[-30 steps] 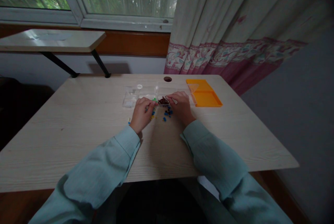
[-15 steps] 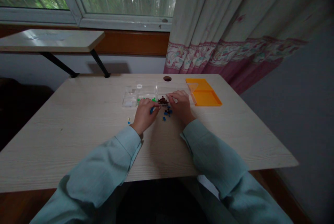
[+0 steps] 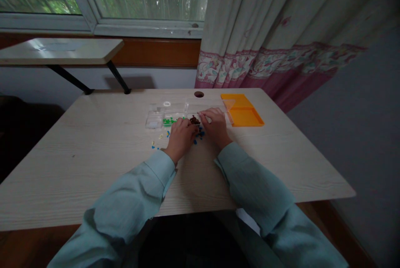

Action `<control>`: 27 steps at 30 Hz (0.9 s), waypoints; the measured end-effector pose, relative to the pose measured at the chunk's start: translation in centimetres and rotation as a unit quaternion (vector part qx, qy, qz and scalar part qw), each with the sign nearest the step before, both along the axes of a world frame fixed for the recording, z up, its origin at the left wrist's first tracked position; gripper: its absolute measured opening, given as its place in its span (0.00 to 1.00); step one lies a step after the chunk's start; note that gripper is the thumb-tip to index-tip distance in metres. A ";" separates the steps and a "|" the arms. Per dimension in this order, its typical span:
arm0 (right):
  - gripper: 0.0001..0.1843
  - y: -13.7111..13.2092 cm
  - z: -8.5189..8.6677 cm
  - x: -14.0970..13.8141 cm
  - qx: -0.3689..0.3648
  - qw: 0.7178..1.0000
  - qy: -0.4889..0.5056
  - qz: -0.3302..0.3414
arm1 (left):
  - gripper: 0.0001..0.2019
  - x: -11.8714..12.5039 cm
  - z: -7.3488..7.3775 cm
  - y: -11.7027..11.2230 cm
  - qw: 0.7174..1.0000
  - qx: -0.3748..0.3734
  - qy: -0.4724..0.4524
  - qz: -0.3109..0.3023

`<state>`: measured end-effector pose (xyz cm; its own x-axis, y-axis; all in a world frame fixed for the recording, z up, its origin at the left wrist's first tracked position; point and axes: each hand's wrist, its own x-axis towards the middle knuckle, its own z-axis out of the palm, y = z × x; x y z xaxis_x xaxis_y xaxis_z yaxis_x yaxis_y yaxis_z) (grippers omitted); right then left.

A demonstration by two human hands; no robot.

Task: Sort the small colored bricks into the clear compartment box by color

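Observation:
My left hand [image 3: 182, 138] reaches over the front edge of a clear plastic compartment box [image 3: 153, 121]. Its fingers are curled together at the small blue pieces [image 3: 200, 133] on the table, and what they pinch is hidden. Beside it, my right hand [image 3: 215, 124] is at the box's right part, thumb and forefinger closed near the rim; anything between them is too small to name. Dark brown pieces [image 3: 194, 120] are heaped in the compartment between the hands. Small green pieces [image 3: 169, 121] lie in the compartment to the left.
Behind my right hand lies an orange tray [image 3: 246, 117]. A few pale yellow and blue bits [image 3: 153, 144] are scattered left of my left hand. The wooden table [image 3: 103, 168] has a cable hole [image 3: 199, 94] at the back and a raised shelf [image 3: 68, 51] at the back left.
My left hand has moved right, towards the blue pieces, uncovering more green pieces and some bits on the table. My right hand stays nearly in place. The view has shifted slightly.

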<state>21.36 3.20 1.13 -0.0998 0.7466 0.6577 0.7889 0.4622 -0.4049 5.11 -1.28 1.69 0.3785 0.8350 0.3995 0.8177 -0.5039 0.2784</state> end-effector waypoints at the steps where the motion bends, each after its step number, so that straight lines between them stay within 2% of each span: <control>1: 0.12 0.0 0.0 0.0 -0.002 1.000 0.000 0.001 | 0.07 0.0 0.1 0.0 1.000 0.003 0.005 0.000; 7: 0.12 0.0 0.0 0.1 -0.003 1.000 0.004 0.004 | 0.08 -0.2 0.4 -0.3 0.999 0.015 0.041 0.004; 13: 0.11 0.2 -0.2 0.1 0.013 1.000 0.007 0.003 | 0.09 -0.6 0.9 -0.6 0.997 -0.007 0.078 0.010; 21: 0.10 0.1 -0.2 0.1 0.012 1.000 0.006 0.004 | 0.10 0.1 0.7 -0.8 0.997 -0.006 0.078 0.017; 27: 0.12 0.2 -0.4 0.2 0.014 1.000 0.006 0.009 | 0.06 -0.2 0.5 -0.7 0.997 -0.018 0.064 0.028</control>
